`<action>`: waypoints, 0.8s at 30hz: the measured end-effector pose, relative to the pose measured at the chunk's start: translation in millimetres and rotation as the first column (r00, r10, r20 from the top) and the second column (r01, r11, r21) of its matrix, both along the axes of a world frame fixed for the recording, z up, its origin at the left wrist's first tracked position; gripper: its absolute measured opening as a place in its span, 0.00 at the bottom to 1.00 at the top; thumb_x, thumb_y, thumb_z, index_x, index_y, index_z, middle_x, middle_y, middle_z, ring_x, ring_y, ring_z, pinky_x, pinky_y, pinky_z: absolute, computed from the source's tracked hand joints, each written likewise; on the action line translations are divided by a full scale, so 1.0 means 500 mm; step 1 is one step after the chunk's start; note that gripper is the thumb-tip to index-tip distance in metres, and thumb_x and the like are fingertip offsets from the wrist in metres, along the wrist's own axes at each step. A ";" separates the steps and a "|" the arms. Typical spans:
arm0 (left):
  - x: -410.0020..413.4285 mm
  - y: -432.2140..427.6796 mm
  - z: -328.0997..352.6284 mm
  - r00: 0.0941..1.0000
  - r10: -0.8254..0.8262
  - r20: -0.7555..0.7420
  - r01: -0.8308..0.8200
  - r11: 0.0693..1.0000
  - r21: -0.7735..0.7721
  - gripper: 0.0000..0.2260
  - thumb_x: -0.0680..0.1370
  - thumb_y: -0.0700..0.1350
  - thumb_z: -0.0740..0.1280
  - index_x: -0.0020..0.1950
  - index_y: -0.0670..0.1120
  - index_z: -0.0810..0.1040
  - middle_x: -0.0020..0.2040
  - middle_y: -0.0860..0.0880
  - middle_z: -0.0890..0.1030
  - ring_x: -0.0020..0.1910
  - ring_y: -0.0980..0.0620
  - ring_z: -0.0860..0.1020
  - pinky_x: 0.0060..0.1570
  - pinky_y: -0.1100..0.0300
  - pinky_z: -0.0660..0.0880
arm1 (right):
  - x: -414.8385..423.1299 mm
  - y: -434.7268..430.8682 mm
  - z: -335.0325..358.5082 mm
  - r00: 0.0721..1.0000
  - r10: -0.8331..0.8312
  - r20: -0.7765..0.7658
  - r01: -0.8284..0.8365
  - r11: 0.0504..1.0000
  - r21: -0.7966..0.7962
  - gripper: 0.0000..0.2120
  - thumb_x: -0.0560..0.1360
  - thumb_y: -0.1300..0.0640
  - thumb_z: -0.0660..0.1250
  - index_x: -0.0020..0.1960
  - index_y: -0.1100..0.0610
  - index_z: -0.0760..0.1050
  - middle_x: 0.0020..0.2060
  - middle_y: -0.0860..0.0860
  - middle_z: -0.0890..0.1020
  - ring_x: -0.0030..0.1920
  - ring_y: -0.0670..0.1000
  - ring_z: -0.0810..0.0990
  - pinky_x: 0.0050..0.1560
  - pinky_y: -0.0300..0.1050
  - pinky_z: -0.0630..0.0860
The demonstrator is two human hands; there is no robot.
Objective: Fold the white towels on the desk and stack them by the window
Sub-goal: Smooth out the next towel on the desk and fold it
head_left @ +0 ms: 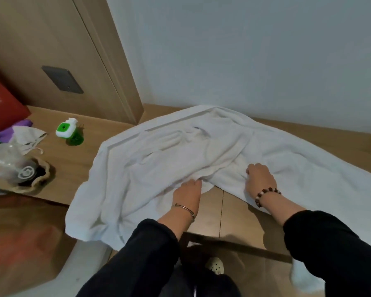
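A large white towel (163,159) lies spread and rumpled across the wooden desk (73,155), its left part hanging over the front edge. My left hand (187,195) grips a bunched fold at the towel's near edge, fingertips tucked into the cloth. My right hand (259,179), with a bead bracelet on the wrist, has its fingers curled into the towel's near edge a little to the right. Between my hands the near edge arches up and bare desk shows under it. No window is in view.
A green and white bottle (70,131) stands left of the towel. Farther left are a red bag (2,103), purple cloth, a clear plastic bag and a small dark pouch (32,174). A wall runs behind the desk, a wooden panel at the back left.
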State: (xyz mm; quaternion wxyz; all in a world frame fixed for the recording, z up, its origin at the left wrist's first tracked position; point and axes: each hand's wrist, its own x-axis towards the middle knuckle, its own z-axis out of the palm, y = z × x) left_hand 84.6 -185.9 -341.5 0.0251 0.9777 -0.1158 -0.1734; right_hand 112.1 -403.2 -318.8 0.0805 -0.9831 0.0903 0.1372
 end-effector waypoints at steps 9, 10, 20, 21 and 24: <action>0.050 0.175 0.149 0.833 0.164 -0.529 -0.525 0.537 -0.660 0.16 0.67 0.29 0.62 0.26 0.48 0.74 0.31 0.51 0.73 0.34 0.52 0.70 0.31 0.65 0.66 | -0.054 -0.026 0.068 0.776 -0.598 -0.199 0.592 0.584 0.555 0.24 0.77 0.64 0.61 0.72 0.62 0.63 0.66 0.60 0.69 0.62 0.62 0.70 0.59 0.49 0.69; 0.046 0.200 0.165 0.733 0.127 -0.669 -0.639 0.468 -0.611 0.15 0.66 0.33 0.62 0.24 0.49 0.72 0.29 0.50 0.71 0.31 0.51 0.69 0.29 0.64 0.65 | -0.056 -0.027 0.077 0.784 -0.590 -0.193 0.569 0.559 0.603 0.20 0.77 0.67 0.59 0.69 0.63 0.68 0.65 0.60 0.72 0.62 0.61 0.71 0.59 0.48 0.69; 0.004 0.193 0.181 0.774 -0.095 -0.626 0.110 0.994 -0.014 0.16 0.80 0.46 0.57 0.58 0.36 0.77 0.55 0.40 0.82 0.39 0.49 0.81 0.44 0.60 0.73 | -0.173 -0.046 0.139 0.733 0.012 -0.680 0.182 0.960 0.214 0.11 0.74 0.66 0.65 0.40 0.54 0.82 0.40 0.47 0.80 0.44 0.48 0.75 0.51 0.43 0.74; -0.006 0.169 0.174 0.870 -0.167 -0.464 0.166 0.985 -0.044 0.17 0.80 0.48 0.58 0.57 0.37 0.78 0.55 0.41 0.81 0.45 0.46 0.80 0.47 0.59 0.73 | -0.177 -0.043 0.135 0.818 -0.055 -0.573 0.143 0.984 0.109 0.11 0.76 0.64 0.63 0.37 0.55 0.78 0.36 0.48 0.77 0.38 0.47 0.74 0.44 0.42 0.73; -0.061 0.105 0.132 0.939 -0.249 -0.236 0.222 0.965 -0.138 0.21 0.77 0.59 0.61 0.63 0.45 0.75 0.59 0.45 0.77 0.57 0.45 0.76 0.54 0.55 0.72 | -0.191 -0.028 0.096 0.926 -0.377 0.006 0.367 0.903 0.224 0.05 0.77 0.63 0.59 0.44 0.59 0.72 0.42 0.53 0.74 0.42 0.53 0.73 0.42 0.44 0.67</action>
